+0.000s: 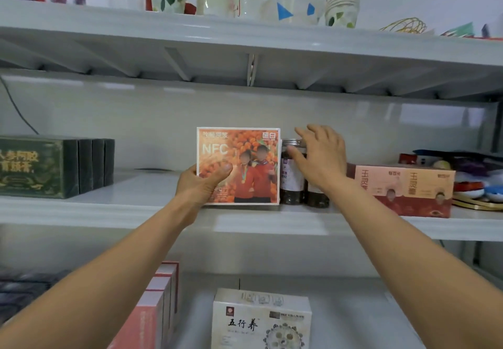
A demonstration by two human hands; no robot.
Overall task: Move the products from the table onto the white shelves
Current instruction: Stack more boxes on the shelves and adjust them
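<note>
1. At nine o'clock in the view, dark green boxes stand in a row on the middle shelf, well apart from the work. A bare stretch of shelf lies between them and the hands.
2. At seven o'clock, lower down, pink boxes stand on the shelf below, out of the way.
3. The left hand grasps the orange box at its lower left corner, with the thumb pressed across the front. The other fingers are hidden behind the box. A low grip like this probably keeps the printed face outward while the box is stood up.
4. The orange box, the product being placed, is upright at the centre, its bottom edge at the front of the middle shelf. Whether the shelf already bears its weight cannot be told.
5. At six o'clock of it, a white box sits on the lower shelf.
6. At three o'clock of the orange box, just beside it, stand dark jars. They block any slide to the right.
7. The right hand hovers at the jars with loose, spread fingers, grasping nothing. It is likely guarding them from tipping, though contact cannot be judged.
8. At three o'clock of the jars, a pink-and-red box closes off that side.
</note>
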